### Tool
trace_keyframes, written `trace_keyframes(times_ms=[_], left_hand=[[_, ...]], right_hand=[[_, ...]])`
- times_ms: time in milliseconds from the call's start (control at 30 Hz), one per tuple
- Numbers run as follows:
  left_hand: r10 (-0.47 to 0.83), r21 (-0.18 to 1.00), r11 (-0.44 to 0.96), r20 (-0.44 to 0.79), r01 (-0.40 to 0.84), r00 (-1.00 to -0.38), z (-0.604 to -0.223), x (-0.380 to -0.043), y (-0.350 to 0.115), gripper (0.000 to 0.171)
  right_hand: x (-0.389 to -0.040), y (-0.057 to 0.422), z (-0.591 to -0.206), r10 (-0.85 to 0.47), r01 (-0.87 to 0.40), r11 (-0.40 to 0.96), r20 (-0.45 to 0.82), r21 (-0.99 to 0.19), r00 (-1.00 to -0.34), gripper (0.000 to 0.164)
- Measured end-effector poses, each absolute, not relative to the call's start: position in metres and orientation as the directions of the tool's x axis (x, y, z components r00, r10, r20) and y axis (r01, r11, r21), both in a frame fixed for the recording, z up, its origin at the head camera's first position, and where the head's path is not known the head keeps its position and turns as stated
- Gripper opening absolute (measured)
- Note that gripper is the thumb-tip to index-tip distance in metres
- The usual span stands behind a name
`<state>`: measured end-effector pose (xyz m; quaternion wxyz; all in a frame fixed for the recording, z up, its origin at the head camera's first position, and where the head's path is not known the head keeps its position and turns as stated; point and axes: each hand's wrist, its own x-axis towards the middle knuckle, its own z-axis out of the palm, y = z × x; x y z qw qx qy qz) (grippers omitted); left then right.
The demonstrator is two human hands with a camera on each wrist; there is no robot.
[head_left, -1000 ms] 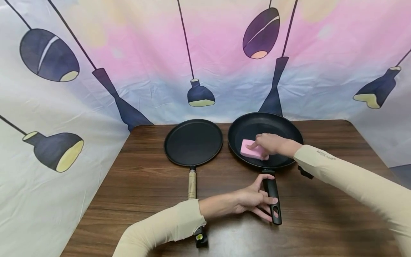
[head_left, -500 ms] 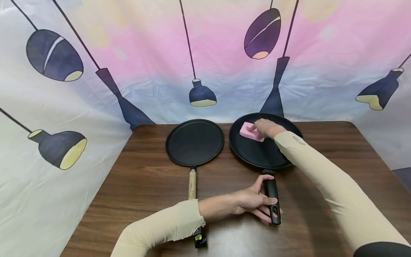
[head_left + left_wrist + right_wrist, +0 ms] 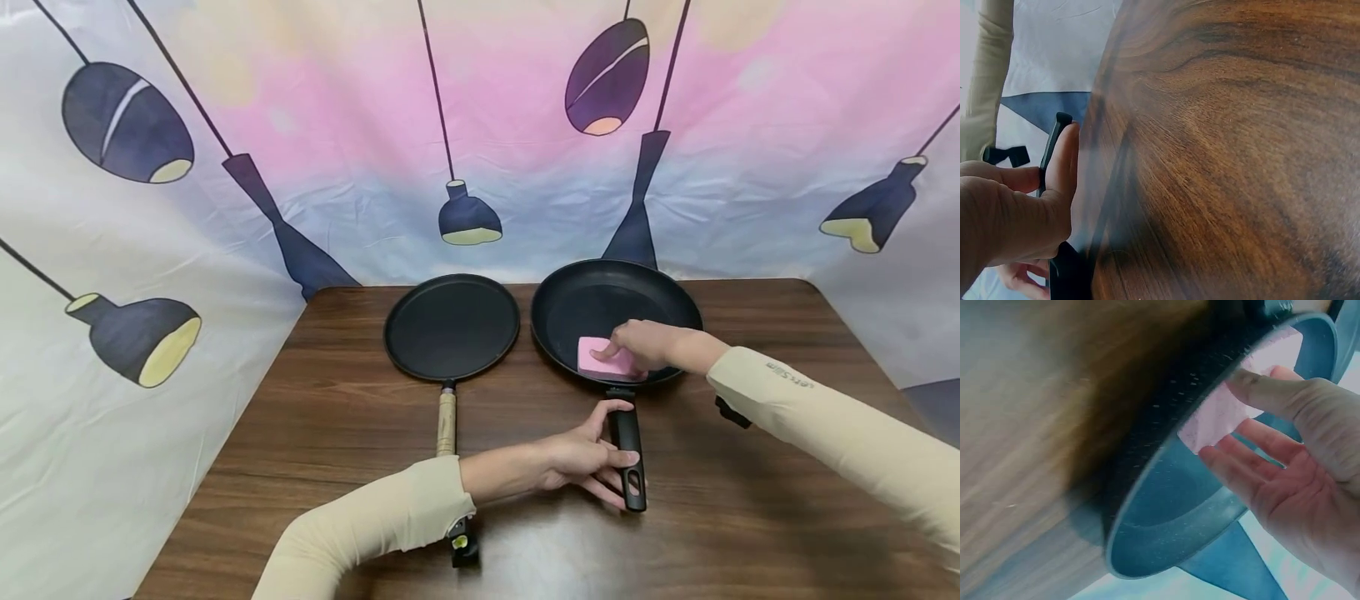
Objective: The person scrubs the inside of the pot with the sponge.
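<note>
A deep black frying pan point(image 3: 585, 287) stands at the back right of the table, its handle point(image 3: 627, 433) toward me. My left hand point(image 3: 581, 458) grips that handle between thumb and fingers; the left wrist view shows the handle point(image 3: 1054, 147) edge-on in the pinch. My right hand point(image 3: 652, 343) holds a pink sponge point(image 3: 600, 357) against the near inner side of the pan. In the right wrist view, thumb and fingers pinch the sponge point(image 3: 1216, 419) close to the pan's rim point(image 3: 1147, 472).
To the left lies a flat black pan point(image 3: 452, 325) with a light wooden handle point(image 3: 446, 421), partly hidden by my left sleeve. The wooden table point(image 3: 337, 417) ends at a cloth backdrop point(image 3: 337, 125) printed with lamps.
My right hand carried the sponge from the near side of the pan to its far left, then back to the near side. The left hand keeps its grip on the handle.
</note>
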<state>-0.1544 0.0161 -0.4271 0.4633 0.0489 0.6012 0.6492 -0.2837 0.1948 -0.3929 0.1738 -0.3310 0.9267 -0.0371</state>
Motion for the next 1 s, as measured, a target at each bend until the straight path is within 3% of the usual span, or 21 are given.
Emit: trace_keyframes(times_ms=[300,500,667,1000], left_hand=[[0.66,0.813,0.156,-0.509,-0.561,-0.553,-0.425,-0.157,0.013,0.055],[0.668,0.803,0.152,-0.513,-0.576,-0.539,-0.423,-0.156,0.014,0.055],[0.665,0.792,0.16,-0.527,-0.588,-0.529,-0.424,-0.149,0.018,0.054],[0.659,0.821,0.147,-0.497,-0.552,-0.564,-0.419,-0.155,0.012,0.057]], right_hand=[[-0.303,0.189,-0.394,-0.628,-0.588,0.778,-0.253,-0.218,-0.736,0.061],[-0.355,0.184,-0.397,-0.492,-0.437,0.867,-0.276,-0.238,-0.826,0.061],[-0.375,0.192,-0.404,-0.367,-0.293,0.921,-0.319,-0.257,-0.874,0.061],[-0.354,0.197,-0.394,-0.463,-0.418,0.886,-0.347,-0.2,-0.816,0.062]])
